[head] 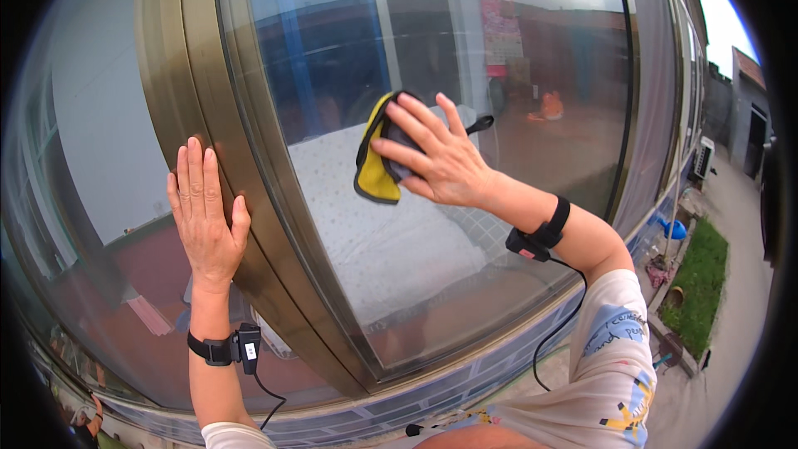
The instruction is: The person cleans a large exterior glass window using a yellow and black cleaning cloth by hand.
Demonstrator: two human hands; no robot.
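Observation:
My right hand (439, 153) presses a folded yellow and grey cleaning cloth (376, 165) with black edging against the window pane (399, 249). A black hanging loop (481, 123) sticks out from the cloth, to the right of my fingers. My left hand (209, 218) lies flat against the bronze-coloured metal window frame (246, 199), its fingers pointing up and its thumb apart. Nothing is held in it. Through the glass, and mixed with reflections, a pale patterned sheet (380, 199) shows inside.
Black straps with small wired devices sit on my left wrist (218, 349) and right forearm (539, 234). Blue tiles (430, 374) run below the sill. At the right are a grass strip (695, 287), a blue watering can (673, 228) and a concrete path (745, 231).

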